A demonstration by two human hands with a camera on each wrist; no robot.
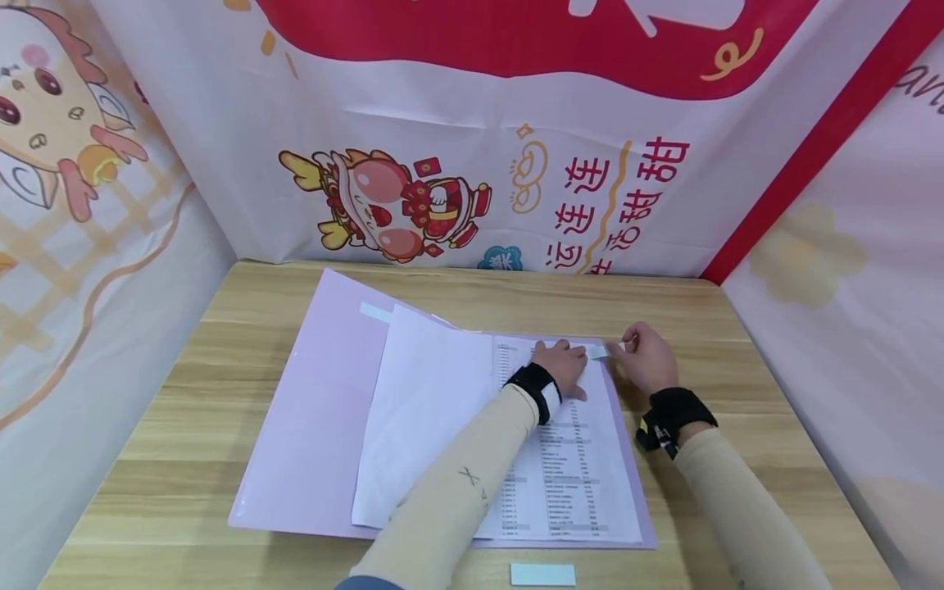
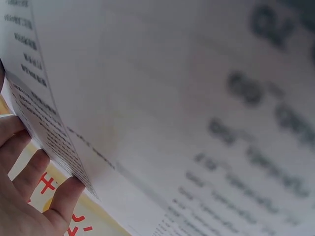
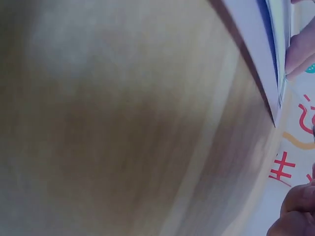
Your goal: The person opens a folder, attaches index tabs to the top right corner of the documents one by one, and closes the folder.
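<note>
Pressing printed sheets (image 1: pixel 571 483), left hand (image 1: pixel 562 366) is splaying fingers, likely steadying the corner; right hand (image 1: pixel 651 359) is pinching a pale-blue tab (image 1: pixel 596 351).

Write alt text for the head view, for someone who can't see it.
A person's left hand rests on a printed sheet in an open lilac folder, while the right hand pinches a small pale strip at the sheet's top right corner. Another pale blue strip lies on the wooden table nearer the wearer.
</note>
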